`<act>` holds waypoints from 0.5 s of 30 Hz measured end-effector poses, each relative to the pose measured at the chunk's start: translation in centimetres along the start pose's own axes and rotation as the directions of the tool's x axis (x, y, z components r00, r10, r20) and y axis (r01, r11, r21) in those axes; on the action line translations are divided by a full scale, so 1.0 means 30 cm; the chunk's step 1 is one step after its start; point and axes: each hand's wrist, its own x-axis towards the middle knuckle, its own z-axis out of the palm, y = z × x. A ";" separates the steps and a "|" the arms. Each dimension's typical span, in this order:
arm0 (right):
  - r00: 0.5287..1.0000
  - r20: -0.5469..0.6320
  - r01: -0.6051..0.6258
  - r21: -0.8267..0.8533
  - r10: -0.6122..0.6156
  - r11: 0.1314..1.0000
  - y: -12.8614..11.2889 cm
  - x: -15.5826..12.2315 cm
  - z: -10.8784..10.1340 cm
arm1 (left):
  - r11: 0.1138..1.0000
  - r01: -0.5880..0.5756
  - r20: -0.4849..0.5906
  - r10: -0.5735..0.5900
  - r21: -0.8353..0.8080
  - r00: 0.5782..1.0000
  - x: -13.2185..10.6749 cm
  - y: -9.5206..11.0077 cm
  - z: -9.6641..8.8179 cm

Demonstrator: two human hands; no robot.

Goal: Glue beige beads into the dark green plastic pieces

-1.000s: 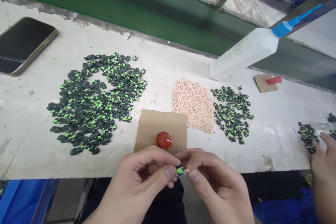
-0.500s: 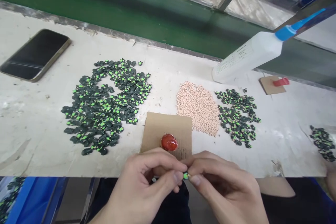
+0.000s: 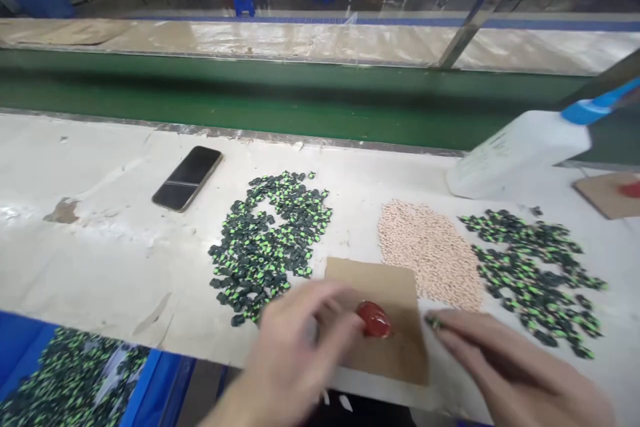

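My right hand (image 3: 515,363) pinches a small black-and-green piece (image 3: 433,321) between thumb and fingertips, just off the right edge of a brown cardboard square (image 3: 390,363). My left hand (image 3: 305,347) is smeared by motion over the left part of that cardboard, fingers bent. Whether it holds anything cannot be made out. Close to its fingertips, a glossy red blob (image 3: 374,319) lies on the cardboard. Beyond my left hand spreads a large pile of black-and-green pieces (image 3: 273,240). Tiny pinkish beads (image 3: 427,250) lie behind the cardboard, beside a second pile of such pieces (image 3: 535,273).
A white bottle with a blue nozzle (image 3: 520,153) leans at the back right, near another cardboard bit (image 3: 603,197) with something red. A phone (image 3: 187,178) lies at the left. Below the table's left edge, a blue bin (image 3: 160,387) holds many more pieces. A green strip (image 3: 300,107) runs behind.
My hands, together at the small piece before, have parted: the right moved right with a piece in its fingertips, the left over the cardboard. The view has tilted up and swung left.
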 end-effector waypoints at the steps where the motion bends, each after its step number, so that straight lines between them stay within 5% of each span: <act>1: 0.991 -0.132 -0.025 -0.148 0.005 0.989 0.050 0.014 -0.016 | 0.952 -0.132 -0.152 0.179 0.276 0.972 0.017 -0.023 -0.052; 3: 0.951 -0.302 -0.065 -0.388 -0.061 0.920 0.152 0.036 -0.052 | 0.703 -0.143 -0.234 0.411 0.697 0.881 0.059 -0.083 -0.147; 4: 0.941 -0.324 -0.058 -0.441 -0.098 0.896 0.199 0.045 -0.071 | 0.588 -0.156 -0.170 0.461 0.794 0.871 0.080 -0.116 -0.182; 6: 0.932 -0.334 -0.058 -0.517 -0.139 0.854 0.274 0.059 -0.099 | 0.511 -0.191 -0.086 0.470 0.838 0.879 0.111 -0.172 -0.221; 10: 0.931 -0.310 -0.014 -0.556 -0.191 0.831 0.315 0.080 -0.101 | 0.583 -0.226 -0.073 0.443 0.780 0.894 0.124 -0.212 -0.219; 15: 0.964 -0.131 0.145 -0.472 -0.232 0.869 0.208 0.133 -0.015 | 0.696 -0.191 -0.114 0.367 0.692 0.923 0.127 -0.195 -0.208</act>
